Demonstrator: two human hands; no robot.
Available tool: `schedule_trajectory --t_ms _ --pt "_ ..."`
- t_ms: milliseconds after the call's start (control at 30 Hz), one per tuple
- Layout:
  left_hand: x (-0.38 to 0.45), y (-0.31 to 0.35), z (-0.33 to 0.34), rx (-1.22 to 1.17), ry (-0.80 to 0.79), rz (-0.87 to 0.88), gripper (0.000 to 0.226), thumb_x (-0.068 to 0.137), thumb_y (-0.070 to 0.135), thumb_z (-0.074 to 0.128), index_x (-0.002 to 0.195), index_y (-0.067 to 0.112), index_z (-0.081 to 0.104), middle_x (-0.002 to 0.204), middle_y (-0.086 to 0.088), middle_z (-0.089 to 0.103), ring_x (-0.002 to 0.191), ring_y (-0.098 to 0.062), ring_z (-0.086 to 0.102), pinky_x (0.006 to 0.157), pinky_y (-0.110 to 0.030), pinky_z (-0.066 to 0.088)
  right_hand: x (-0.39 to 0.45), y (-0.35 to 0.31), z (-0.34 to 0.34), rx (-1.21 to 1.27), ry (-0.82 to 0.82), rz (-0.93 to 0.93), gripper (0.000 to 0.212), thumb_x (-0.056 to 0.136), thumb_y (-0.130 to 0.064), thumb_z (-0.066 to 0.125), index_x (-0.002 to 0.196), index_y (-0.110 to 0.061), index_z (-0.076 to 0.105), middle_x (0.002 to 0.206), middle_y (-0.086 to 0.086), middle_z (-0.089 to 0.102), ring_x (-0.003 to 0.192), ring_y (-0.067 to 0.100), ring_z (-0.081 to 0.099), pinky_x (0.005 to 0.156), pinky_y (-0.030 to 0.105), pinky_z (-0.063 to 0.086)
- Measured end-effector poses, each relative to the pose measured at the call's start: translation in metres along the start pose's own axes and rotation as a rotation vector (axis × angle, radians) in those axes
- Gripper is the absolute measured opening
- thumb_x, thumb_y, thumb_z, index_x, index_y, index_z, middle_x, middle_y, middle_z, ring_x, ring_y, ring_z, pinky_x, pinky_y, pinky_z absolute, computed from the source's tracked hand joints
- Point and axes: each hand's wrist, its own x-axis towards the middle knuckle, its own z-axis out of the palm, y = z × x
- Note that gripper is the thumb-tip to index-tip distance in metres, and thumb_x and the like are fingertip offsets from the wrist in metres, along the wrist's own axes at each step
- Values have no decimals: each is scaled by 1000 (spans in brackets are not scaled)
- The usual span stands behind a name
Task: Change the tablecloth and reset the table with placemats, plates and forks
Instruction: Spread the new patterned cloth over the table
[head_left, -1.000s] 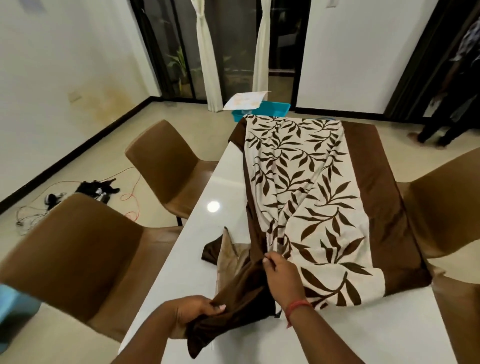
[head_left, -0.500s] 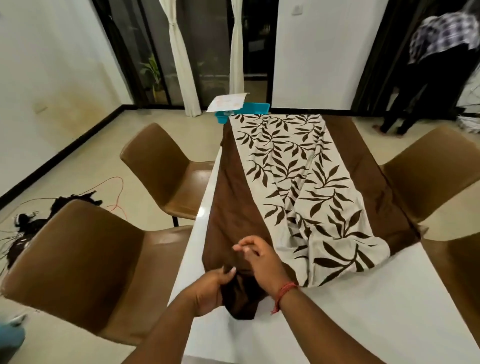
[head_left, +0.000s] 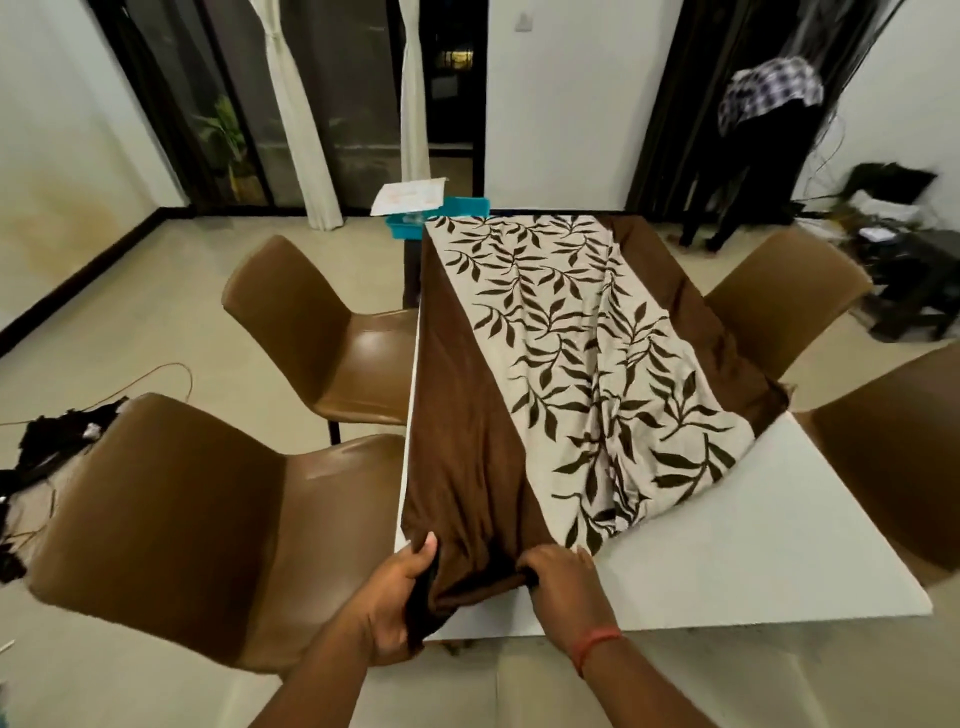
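The step in hand looks like spreading the fresh cloth: a soft brown tablecloth with a cream centre panel printed with dark leaf sprays (head_left: 545, 364) lies lengthwise on the glossy white rectangular desk (head_left: 753, 561), reaching its far end but stopping short of the near one. The near right part of the desk top is bare, and the cloth's near right corner sits pulled in, well away from the desk's corner.

The left hand (head_left: 400, 597) grips the brown border at the near left corner of the desk, fingers curled round a fold that hangs over the edge. The right hand (head_left: 558, 579) is closed on the gathered near hem just beside it, knuckles up, a red thread band (head_left: 597, 642) on the wrist.

The next move, by this reading, calls for drawing the hem towards the person and then carrying the right hand out along the edge, so the bunched cloth opens sideways and the creases running down the cream panel flatten. The fabric appears thin and limp, draping in loose folds, so it should slide easily on the smooth top.

Four brown moulded chairs with a leather-like sheen stand round the desk, the nearest left chair (head_left: 171, 519) close to the gripped corner. No placemats, plates or forks can be made out.
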Motion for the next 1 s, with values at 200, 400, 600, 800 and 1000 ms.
schedule_trajectory --t_ms 200,400,600,800,1000 --pt "-38 -4 -25 -217 96 -82 63 93 59 50 136 14 58 132 -26 61 120 -47 57 111 -60 36 -20 -35 -12 268 148 -131 38 82 -6 50 104 -25 73 107 -7 70 102 10 61 95 28 48" --pt "-74 -13 -34 -58 162 159 45 89 28 66 130 9 60 117 -25 69 102 -45 67 88 -54 55 -55 -54 -6 782 343 248 35 92 -4 56 122 -21 60 128 -11 47 120 5 46 105 20 35" --pt "-96 -20 -42 -58 286 232 32 97 16 59 129 12 61 120 -22 69 108 -44 66 88 -57 54 -105 -79 57 1486 -199 910 14 99 -35 54 108 -25 56 97 3 59 90 22 60 69 33 47" --pt "-111 9 -67 -47 266 207 28 101 11 51 126 7 63 115 -22 71 108 -40 66 88 -46 53 -73 -115 42 1806 -161 1035 28 101 -41 47 122 -22 51 115 8 55 120 34 52 99 48 40" --pt "-99 42 -115 -22 178 182 30 97 -6 45 125 -8 57 101 -23 74 84 -32 74 68 -37 62 -19 -176 55 2064 -11 903 25 102 -11 42 116 -9 63 102 20 71 93 37 65 83 48 54"
